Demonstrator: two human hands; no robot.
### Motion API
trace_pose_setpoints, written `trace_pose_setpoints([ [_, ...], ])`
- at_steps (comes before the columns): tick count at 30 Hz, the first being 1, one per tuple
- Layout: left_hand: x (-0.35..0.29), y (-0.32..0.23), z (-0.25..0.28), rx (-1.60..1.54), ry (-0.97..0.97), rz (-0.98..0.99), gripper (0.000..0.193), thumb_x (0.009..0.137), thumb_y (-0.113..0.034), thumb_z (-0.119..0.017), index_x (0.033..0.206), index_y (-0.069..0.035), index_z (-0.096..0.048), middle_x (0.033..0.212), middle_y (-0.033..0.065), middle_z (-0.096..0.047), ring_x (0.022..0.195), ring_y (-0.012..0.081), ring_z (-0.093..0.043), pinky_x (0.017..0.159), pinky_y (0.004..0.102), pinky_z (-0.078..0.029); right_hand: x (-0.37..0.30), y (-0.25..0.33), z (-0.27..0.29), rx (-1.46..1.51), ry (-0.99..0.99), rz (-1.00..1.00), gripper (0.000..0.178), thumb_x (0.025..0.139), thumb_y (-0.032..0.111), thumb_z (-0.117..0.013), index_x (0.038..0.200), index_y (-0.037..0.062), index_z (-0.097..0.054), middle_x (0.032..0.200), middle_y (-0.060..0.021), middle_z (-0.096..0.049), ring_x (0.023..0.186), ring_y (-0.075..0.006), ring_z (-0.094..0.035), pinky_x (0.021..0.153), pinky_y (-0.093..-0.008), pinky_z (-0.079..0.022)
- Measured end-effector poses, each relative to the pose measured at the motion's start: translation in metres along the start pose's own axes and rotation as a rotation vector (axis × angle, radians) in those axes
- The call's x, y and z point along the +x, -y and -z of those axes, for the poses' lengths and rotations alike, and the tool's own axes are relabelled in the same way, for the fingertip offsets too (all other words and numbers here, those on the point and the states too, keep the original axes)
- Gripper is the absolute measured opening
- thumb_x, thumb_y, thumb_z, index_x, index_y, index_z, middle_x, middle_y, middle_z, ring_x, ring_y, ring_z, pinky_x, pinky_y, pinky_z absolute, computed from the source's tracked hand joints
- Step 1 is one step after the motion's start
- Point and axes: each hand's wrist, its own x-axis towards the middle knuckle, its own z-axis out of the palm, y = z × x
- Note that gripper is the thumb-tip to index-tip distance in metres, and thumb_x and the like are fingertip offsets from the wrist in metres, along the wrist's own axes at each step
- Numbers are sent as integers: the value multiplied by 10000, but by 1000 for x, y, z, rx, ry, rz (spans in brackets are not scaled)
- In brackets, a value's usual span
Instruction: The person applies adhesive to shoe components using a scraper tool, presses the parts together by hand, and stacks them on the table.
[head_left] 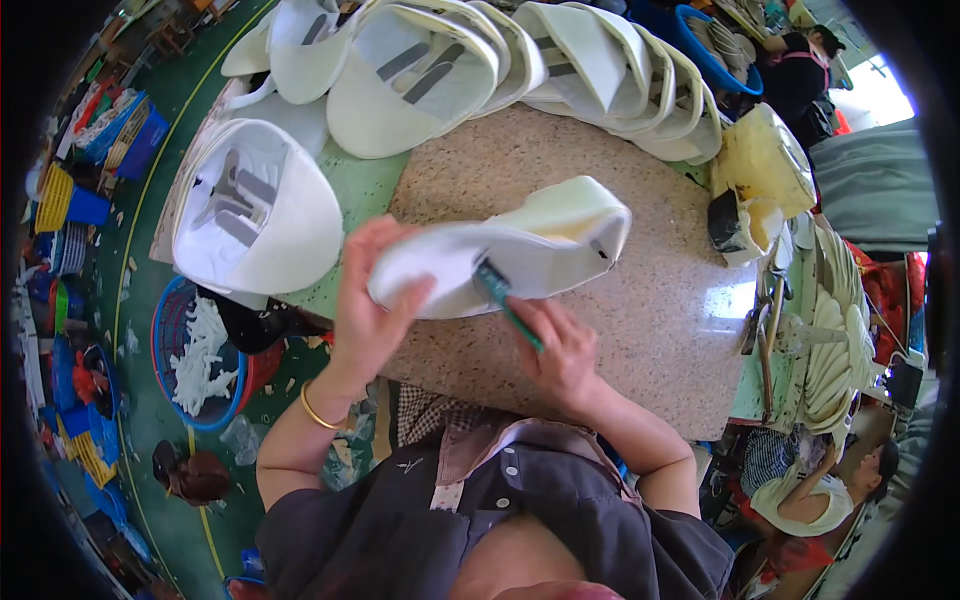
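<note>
A white, curved, soft-looking piece, open like a shallow bag panel, is held above the stone-topped work surface. My left hand grips its left end, with the thumb on the inner face and the fingers behind. In my right hand is a green-handled brush, its dark head against the inside of the white piece. Yellowish lining shows near the piece's raised right end. A similar white piece with grey strips inside rests at the left of the table.
Several nested white pieces line the table's far edge. A yellowish plastic container and a cut-open pot stand at right, near tools. A blue basket holds white scraps at lower left. Other people sit at far right.
</note>
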Motion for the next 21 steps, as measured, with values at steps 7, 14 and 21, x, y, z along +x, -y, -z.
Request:
trace_pose_setpoints([
  [7,5,29,32,246,0,51,348,838,-79,-637,1135,9,-477,995,86,-587,919,129,-540,816,273,-444,48,-4,5,370,-94,-313,110,846,89,-616,842,-6,-672,621,-103,-634,458,-191,-589,428,-273,-457],
  [14,0,42,35,182,-43,78,329,827,-83,-648,1100,8,-488,946,88,-599,875,140,-561,801,283,-455,73,-22,-2,-371,-88,14,135,823,75,-635,709,29,-579,528,-77,-529,366,-177,-498,349,-315,-388],
  [21,0,42,38,226,-27,35,335,804,-49,-644,1092,17,-487,945,184,-624,877,282,-629,772,333,-480,69,-14,-10,-79,-17,-66,92,829,37,-617,738,23,-610,577,-78,-591,389,-165,-542,361,-288,-410],
])
